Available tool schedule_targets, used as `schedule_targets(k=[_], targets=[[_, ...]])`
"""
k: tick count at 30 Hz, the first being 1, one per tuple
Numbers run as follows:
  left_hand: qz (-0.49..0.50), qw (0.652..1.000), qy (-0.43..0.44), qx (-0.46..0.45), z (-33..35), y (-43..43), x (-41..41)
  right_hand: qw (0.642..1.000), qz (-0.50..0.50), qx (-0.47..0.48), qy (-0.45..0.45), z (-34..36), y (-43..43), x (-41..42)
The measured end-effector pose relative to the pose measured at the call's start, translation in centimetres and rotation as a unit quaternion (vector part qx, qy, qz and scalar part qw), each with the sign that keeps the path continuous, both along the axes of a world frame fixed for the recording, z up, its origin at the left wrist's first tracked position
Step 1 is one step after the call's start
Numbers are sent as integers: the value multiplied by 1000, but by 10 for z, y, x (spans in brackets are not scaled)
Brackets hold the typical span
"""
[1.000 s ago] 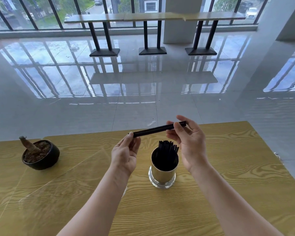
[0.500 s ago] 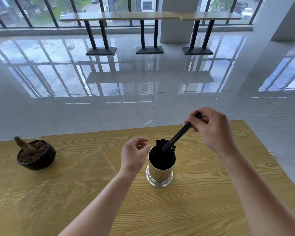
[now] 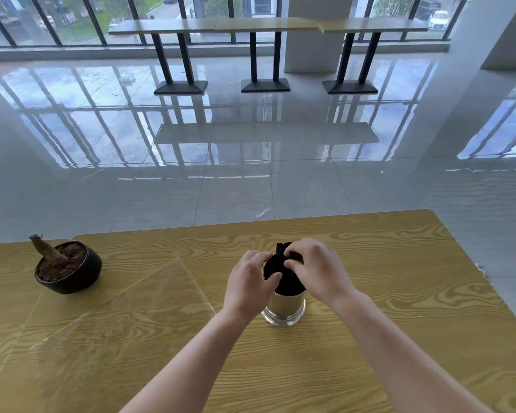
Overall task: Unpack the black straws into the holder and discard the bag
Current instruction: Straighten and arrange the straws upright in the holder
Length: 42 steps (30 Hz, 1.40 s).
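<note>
A: Where are the black straws [image 3: 281, 249]?

B: Standing in the holder [image 3: 285, 305], a shiny gold-toned cup a little right of the middle of the wooden table [image 3: 385, 338]. A few tips show above the far rim. The rest is a dark mass in the cup's mouth, mostly hidden by the hands.

A: What is the left hand [image 3: 248, 283] doing?

B: It sits at the left side of the holder's rim. The fingers curl round the far-left edge and the thumb lies across the near edge of the opening, so it grips the top of the cup.

A: And the right hand [image 3: 318, 271]?

B: It reaches in from the right, over the mouth. Its fingers are bent down around the straw tops and the thumb presses in from the near side, pinching the bundle. The fingertips are hidden.

A: Do the hands touch?

B: The thumbs are close together over the opening, but I cannot tell if they meet.

A: Anything else on the table?

B: A flat clear plastic sheet [image 3: 116, 308] lies left of the holder, its right corner near the left wrist. Further left stands a dark round pot [image 3: 72, 275] of soil with a cut stump leaning left.

A: And beyond the table?

B: A glossy tiled floor [image 3: 251, 150] with a small pale scrap [image 3: 262, 213] just past the far edge, and a row of high tables [image 3: 265, 25] at the windows.
</note>
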<state>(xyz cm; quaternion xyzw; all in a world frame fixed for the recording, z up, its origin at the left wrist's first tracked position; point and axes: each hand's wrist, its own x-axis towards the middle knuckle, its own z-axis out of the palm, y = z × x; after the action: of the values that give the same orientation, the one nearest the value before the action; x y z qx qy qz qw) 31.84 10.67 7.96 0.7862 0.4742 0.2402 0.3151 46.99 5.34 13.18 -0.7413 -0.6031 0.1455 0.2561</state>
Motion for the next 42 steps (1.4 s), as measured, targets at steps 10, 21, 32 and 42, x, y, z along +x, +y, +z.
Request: schedule_targets(k=[10, 21, 32, 42], targets=[[19, 999, -27, -3, 2, 2, 7, 997, 28, 59, -47, -18, -6, -2], [31, 999, -14, 22, 19, 28, 23, 988, -95, 117, 15, -7, -2, 36], [10, 1000, 29, 4, 25, 40, 30, 990, -58, -74, 102, -16, 21, 45], [3, 999, 35, -17, 21, 37, 29, 989, -12, -114, 93, -16, 31, 42]])
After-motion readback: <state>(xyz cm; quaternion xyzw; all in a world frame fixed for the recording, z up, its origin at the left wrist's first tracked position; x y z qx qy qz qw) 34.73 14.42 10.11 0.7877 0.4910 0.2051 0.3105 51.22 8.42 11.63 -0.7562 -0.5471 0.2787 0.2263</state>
